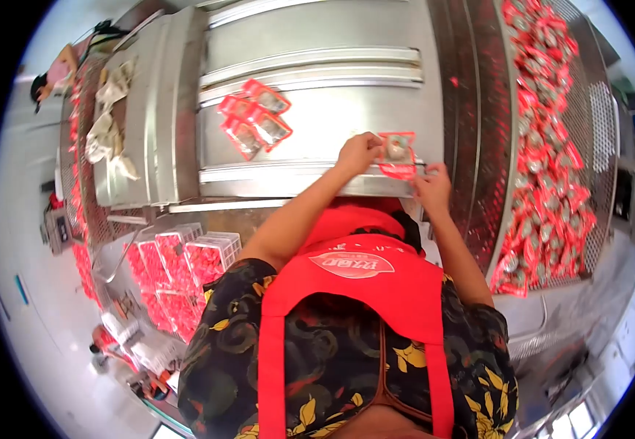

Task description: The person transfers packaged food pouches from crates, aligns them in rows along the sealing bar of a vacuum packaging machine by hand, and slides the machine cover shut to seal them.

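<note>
A red-edged clear packet (397, 151) with a round item inside lies at the front right of the steel worktop (332, 110). My left hand (360, 153) pinches the packet's left edge between bent fingers. At its lower right side is my right hand (433, 183), fingers bent close together near the packet's corner; whether they grip it is too small to tell. Several similar packets (256, 119) lie in a loose, overlapping group on the left part of the worktop.
A long perforated tray (599, 132) heaped with red packets (544, 161) stands at the right. White crates (218, 241) with red contents are at the lower left. Cloths (105, 135) lie on a metal surface at the left. Other people (58, 73) are farther off at left.
</note>
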`<state>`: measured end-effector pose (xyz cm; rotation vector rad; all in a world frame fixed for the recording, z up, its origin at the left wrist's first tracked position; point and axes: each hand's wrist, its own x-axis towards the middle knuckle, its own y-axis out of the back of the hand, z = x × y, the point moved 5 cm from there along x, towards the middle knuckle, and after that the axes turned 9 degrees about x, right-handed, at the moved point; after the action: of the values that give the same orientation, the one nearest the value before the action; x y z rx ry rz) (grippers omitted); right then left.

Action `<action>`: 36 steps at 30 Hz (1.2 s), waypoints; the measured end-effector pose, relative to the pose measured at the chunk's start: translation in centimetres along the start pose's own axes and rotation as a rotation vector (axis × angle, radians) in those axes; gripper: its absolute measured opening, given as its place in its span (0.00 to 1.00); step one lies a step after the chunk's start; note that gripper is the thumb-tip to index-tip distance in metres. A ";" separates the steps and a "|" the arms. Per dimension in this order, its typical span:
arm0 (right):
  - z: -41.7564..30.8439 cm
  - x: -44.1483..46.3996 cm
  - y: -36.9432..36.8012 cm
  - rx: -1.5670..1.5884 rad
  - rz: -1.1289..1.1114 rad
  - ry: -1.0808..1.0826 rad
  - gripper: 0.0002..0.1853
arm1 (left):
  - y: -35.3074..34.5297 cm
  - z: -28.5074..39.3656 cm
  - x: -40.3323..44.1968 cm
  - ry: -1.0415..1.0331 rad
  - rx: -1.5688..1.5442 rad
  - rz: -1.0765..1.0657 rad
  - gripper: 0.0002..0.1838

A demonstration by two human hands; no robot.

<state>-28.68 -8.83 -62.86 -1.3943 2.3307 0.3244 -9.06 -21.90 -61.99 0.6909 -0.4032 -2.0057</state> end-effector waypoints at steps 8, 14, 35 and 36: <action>-7.4 -2.6 -2.5 -0.656 0.048 0.274 0.17 | 19.2 -3.6 -4.7 0.017 0.623 0.883 0.27; -6.2 -2.2 -9.9 -0.360 -0.223 0.298 0.07 | 22.0 -9.3 -5.0 0.154 0.190 0.739 0.09; -1.2 1.5 -19.7 -0.020 -0.404 -0.560 0.04 | 15.7 -8.7 -8.3 0.308 -0.342 0.078 0.18; -1.5 1.4 -19.7 0.001 -0.405 -0.570 0.04 | 13.9 -8.8 -8.0 0.428 -0.505 -0.084 0.20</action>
<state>-12.26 -19.82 -62.03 -1.4911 1.5579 0.5154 8.99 -21.99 -58.96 0.7894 0.3793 -1.8606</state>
